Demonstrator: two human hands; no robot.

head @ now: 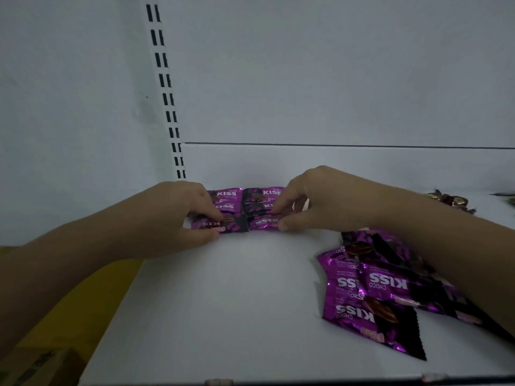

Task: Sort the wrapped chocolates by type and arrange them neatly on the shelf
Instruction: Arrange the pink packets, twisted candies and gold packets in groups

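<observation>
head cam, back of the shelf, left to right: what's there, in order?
Slotted upright → left hand → arranged purple Kiss packets → right hand → gold-wrapped candies. The loose Kiss pile lies nearer and spans under the right forearm, so it is left out.
</observation>
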